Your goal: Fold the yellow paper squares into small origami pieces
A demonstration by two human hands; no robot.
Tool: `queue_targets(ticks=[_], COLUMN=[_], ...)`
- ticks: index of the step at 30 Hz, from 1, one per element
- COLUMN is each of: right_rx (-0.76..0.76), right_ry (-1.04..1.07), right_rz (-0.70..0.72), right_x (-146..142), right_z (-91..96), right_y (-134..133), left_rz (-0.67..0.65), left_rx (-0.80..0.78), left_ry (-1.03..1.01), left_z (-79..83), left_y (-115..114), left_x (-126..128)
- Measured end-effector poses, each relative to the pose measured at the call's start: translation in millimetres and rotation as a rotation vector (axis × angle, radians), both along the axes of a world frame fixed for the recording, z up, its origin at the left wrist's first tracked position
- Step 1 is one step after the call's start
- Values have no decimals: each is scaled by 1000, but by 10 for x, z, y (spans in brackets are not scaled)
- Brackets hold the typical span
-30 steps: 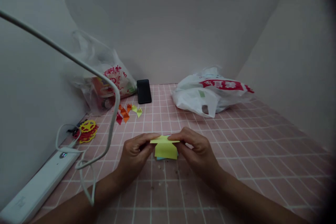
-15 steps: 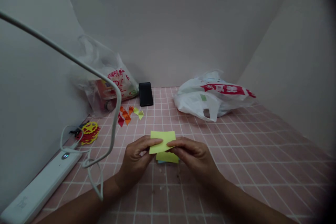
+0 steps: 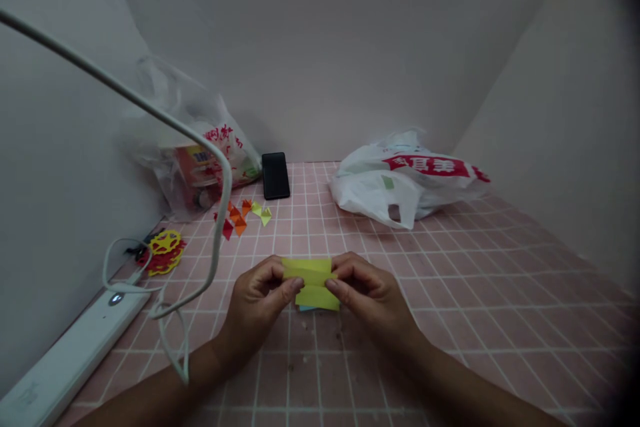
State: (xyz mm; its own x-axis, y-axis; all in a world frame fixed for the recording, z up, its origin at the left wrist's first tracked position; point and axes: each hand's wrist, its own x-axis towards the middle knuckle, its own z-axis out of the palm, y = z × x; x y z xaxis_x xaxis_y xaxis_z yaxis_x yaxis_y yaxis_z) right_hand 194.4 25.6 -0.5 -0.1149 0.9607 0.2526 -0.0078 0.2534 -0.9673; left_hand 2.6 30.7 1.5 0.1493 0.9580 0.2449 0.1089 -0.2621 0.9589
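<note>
A yellow sticky note (image 3: 307, 268) is held up between my two hands, tilted toward me with a band along its lower part that looks bent over. My left hand (image 3: 263, 293) pinches its left end between thumb and fingers. At the right end, my right hand (image 3: 367, 290) grips it the same way. Just below, a second yellow sheet (image 3: 318, 297) lies on the tiled surface, with a blue sheet (image 3: 309, 308) peeking out beneath it. Small folded paper pieces (image 3: 240, 219) in red, orange and yellow sit farther off to the left.
A white power strip (image 3: 80, 353) and its looped white cable (image 3: 220, 213) run along the left. Yellow and red cut-out shapes (image 3: 165, 252) lie beside them. Behind are a clear bag (image 3: 195, 153), a black phone (image 3: 275, 175) and a white plastic bag (image 3: 400, 183).
The note has gone from nearly flat to tipped and bent at its near edge. My thumbs have moved from on top of it to its lower edge. The view has shifted slightly.
</note>
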Motion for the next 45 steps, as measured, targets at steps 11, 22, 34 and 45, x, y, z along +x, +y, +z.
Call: queue_targets(ticks=[11, 22, 34, 45], right_rx=[-43, -87, -58, -56], right_ry=[-39, -31, -15, -14], right_rz=[-11, -28, -64, -85], right_x=[-17, -44, -69, -87], right_z=[9, 10, 12, 10], right_y=[-31, -88, -114, -130], left_rz=[-30, 14, 49, 52], left_rx=[-86, -74, -38, -18], left_ry=[-69, -96, -75, -87], left_z=[-9, 29, 66, 52], left_y=[-24, -63, -87, -108], left_x=[9, 30, 45, 41])
